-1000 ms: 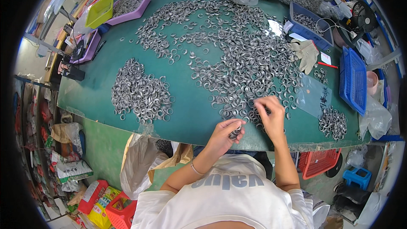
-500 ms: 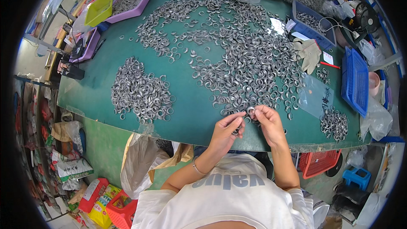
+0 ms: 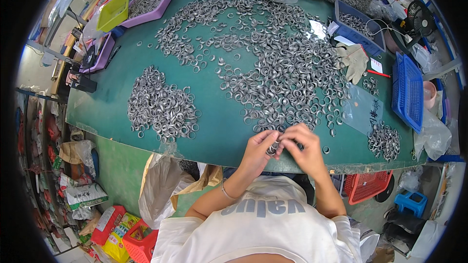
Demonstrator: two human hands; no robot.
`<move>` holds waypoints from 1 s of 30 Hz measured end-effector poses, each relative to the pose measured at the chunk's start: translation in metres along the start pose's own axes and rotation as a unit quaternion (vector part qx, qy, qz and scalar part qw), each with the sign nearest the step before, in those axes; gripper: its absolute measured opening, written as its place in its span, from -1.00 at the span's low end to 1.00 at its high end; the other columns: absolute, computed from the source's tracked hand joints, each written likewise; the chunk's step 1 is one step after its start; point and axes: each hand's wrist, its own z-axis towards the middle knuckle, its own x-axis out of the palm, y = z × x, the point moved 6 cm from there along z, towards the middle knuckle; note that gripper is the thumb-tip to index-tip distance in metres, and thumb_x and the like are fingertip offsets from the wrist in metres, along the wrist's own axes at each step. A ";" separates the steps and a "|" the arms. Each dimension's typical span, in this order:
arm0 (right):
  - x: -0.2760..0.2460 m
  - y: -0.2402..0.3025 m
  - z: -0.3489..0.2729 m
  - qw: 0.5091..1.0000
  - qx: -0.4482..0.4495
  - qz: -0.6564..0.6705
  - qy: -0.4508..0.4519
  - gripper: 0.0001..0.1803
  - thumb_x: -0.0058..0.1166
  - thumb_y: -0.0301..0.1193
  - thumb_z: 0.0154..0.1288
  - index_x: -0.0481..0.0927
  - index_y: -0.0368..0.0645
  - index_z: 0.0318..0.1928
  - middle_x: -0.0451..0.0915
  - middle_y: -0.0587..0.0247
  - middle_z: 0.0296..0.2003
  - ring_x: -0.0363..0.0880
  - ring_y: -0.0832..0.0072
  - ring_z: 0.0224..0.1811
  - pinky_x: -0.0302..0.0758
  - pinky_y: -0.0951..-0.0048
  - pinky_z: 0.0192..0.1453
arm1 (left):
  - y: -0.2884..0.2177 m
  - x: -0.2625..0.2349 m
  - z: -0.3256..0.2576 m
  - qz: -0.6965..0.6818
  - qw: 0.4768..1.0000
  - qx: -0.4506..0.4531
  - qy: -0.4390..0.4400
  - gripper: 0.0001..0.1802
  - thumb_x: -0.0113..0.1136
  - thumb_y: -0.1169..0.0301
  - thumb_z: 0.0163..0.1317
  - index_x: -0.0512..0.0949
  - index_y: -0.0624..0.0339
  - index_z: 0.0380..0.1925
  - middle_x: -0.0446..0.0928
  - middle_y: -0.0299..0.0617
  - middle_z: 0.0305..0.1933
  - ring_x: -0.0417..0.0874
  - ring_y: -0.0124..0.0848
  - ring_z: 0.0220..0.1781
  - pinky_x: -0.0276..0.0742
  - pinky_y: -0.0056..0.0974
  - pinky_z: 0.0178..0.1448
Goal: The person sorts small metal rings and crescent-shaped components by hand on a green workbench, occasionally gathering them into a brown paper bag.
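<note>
My left hand (image 3: 254, 155) is closed round a few grey metal rings (image 3: 272, 150), which show between thumb and fingers. My right hand (image 3: 308, 152) meets it with bent, pinching fingers at those rings; the fingers partly hide what they grip. Both hands are just above the near edge of the green table (image 3: 214, 139). Directly beyond them spreads a broad, loose heap of rings (image 3: 287, 75). To the left lies a smaller pile of rings (image 3: 161, 104). A little pile of rings (image 3: 384, 142) sits at the right, and one single ring (image 3: 325, 150) rests beside my right hand.
At the right stand a blue basket (image 3: 408, 90), a dark blue bin (image 3: 358, 28), a glove (image 3: 355, 62) and a clear plastic bag (image 3: 361, 109). Purple tray (image 3: 151, 7) and yellow tray (image 3: 114, 10) are far left. A small fan (image 3: 422, 19) stands far right.
My right hand has moved left and nearer to me, from the edge of the large heap to my left hand. The ring seen in its fingers is now hidden. My left hand stays nearly in place.
</note>
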 end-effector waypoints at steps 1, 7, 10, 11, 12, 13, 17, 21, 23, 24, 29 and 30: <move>-0.006 -0.011 0.005 0.999 0.011 0.026 -0.042 -0.94 0.17 -0.60 0.09 0.61 -0.30 -0.37 0.59 0.15 -0.39 0.53 0.36 -0.33 0.45 0.40 -0.20 | 0.001 -0.002 0.000 -0.029 0.999 -0.011 0.014 -0.76 0.06 0.31 0.33 0.52 0.26 -0.16 0.54 -0.22 -0.32 0.53 -0.51 -0.44 0.43 -0.47 -0.48; -0.002 -0.056 0.052 0.937 0.135 -0.297 -0.124 -0.79 0.16 -0.35 0.19 0.59 -0.25 -0.46 0.61 0.05 -0.50 0.59 0.13 -0.52 0.46 0.22 -0.44 | 0.005 -0.001 0.000 -0.131 0.988 -0.073 0.019 -0.80 0.10 0.37 0.30 0.54 0.24 -0.16 0.52 -0.24 -0.35 0.50 -0.52 -0.45 0.37 -0.50 -0.49; 0.007 -0.066 0.057 0.922 0.111 -0.354 -0.107 -0.79 0.16 -0.33 0.19 0.63 -0.25 -0.40 0.58 0.07 -0.59 0.56 0.22 -0.59 0.43 0.30 -0.48 | 0.006 -0.001 0.000 -0.131 0.989 -0.064 0.028 -0.76 0.13 0.36 0.28 0.55 0.23 -0.11 0.52 -0.30 -0.34 0.49 -0.53 -0.44 0.35 -0.50 -0.46; 0.006 -0.066 0.056 0.939 0.117 -0.301 -0.116 -0.82 0.16 -0.35 0.19 0.62 -0.24 -0.41 0.58 0.10 -0.60 0.55 0.23 -0.60 0.42 0.31 -0.50 | 0.008 -0.006 0.001 -0.130 0.989 -0.058 0.039 -0.74 0.14 0.35 0.28 0.55 0.23 -0.08 0.51 -0.31 -0.35 0.49 -0.53 -0.44 0.35 -0.51 -0.45; 0.003 -0.063 0.052 0.953 0.123 -0.247 -0.126 -0.84 0.16 -0.37 0.18 0.61 -0.23 -0.41 0.57 0.12 -0.60 0.55 0.25 -0.60 0.42 0.32 -0.51 | 0.009 -0.010 0.002 -0.128 0.989 -0.053 0.051 -0.72 0.14 0.34 0.28 0.54 0.23 -0.06 0.50 -0.33 -0.35 0.48 -0.53 -0.43 0.35 -0.51 -0.45; 0.000 -0.060 0.047 0.963 0.129 -0.192 -0.136 -0.86 0.17 -0.39 0.17 0.60 -0.22 -0.41 0.56 0.15 -0.60 0.55 0.26 -0.61 0.41 0.32 -0.52 | 0.011 -0.013 0.002 -0.126 0.990 -0.051 0.043 -0.71 0.14 0.34 0.29 0.54 0.23 -0.05 0.50 -0.33 -0.35 0.48 -0.53 -0.43 0.36 -0.51 -0.44; 0.003 -0.038 0.015 0.992 0.117 0.040 -0.030 -0.95 0.13 -0.54 0.16 0.57 -0.27 -0.36 0.53 0.27 -0.53 0.46 0.51 -0.58 0.35 0.54 -0.51 | 0.006 -0.006 0.000 -0.127 0.990 -0.054 0.013 -0.69 0.13 0.32 0.30 0.53 0.24 -0.03 0.51 -0.34 -0.34 0.49 -0.53 -0.42 0.39 -0.49 -0.40; 0.008 -0.001 -0.001 0.995 -0.068 -0.058 0.042 -0.91 0.14 -0.65 0.08 0.57 -0.33 -0.34 0.54 0.16 -0.40 0.51 0.39 -0.39 0.45 0.42 -0.29 | 0.002 -0.002 -0.001 -0.078 0.995 -0.063 0.024 -0.71 0.12 0.32 0.31 0.54 0.24 -0.04 0.54 -0.32 -0.30 0.52 -0.53 -0.36 0.42 -0.47 -0.35; 0.006 -0.001 -0.003 0.996 -0.051 -0.055 0.054 -0.90 0.15 -0.65 0.07 0.58 -0.33 -0.35 0.55 0.14 -0.39 0.53 0.36 -0.36 0.47 0.40 -0.26 | 0.002 -0.003 0.000 -0.029 0.998 -0.058 0.016 -0.73 0.12 0.32 0.31 0.55 0.24 -0.08 0.56 -0.24 -0.24 0.53 -0.52 -0.33 0.43 -0.48 -0.36; 0.004 -0.001 0.000 0.998 -0.043 -0.025 0.050 -0.91 0.15 -0.64 0.07 0.59 -0.32 -0.35 0.55 0.13 -0.40 0.53 0.36 -0.36 0.46 0.41 -0.26 | 0.002 -0.004 -0.001 -0.004 0.998 -0.055 0.011 -0.73 0.12 0.33 0.31 0.55 0.25 -0.09 0.57 -0.20 -0.21 0.54 -0.51 -0.32 0.44 -0.48 -0.37; -0.006 -0.036 0.029 0.978 0.068 -0.178 -0.091 -0.90 0.20 -0.52 0.07 0.60 -0.28 -0.38 0.55 0.13 -0.35 0.49 0.26 -0.31 0.40 0.30 -0.22 | -0.002 -0.006 -0.005 -0.048 0.998 -0.039 0.014 -0.78 0.12 0.44 0.25 0.56 0.26 -0.13 0.56 -0.19 -0.24 0.54 -0.50 -0.34 0.41 -0.49 -0.41; 0.000 -0.037 0.036 0.962 0.046 -0.255 -0.091 -0.89 0.20 -0.50 0.07 0.60 -0.28 -0.38 0.54 0.13 -0.37 0.48 0.25 -0.29 0.37 0.28 -0.20 | -0.002 -0.005 -0.005 -0.051 0.998 -0.040 0.012 -0.79 0.12 0.45 0.24 0.56 0.26 -0.14 0.56 -0.19 -0.25 0.53 -0.49 -0.35 0.40 -0.49 -0.43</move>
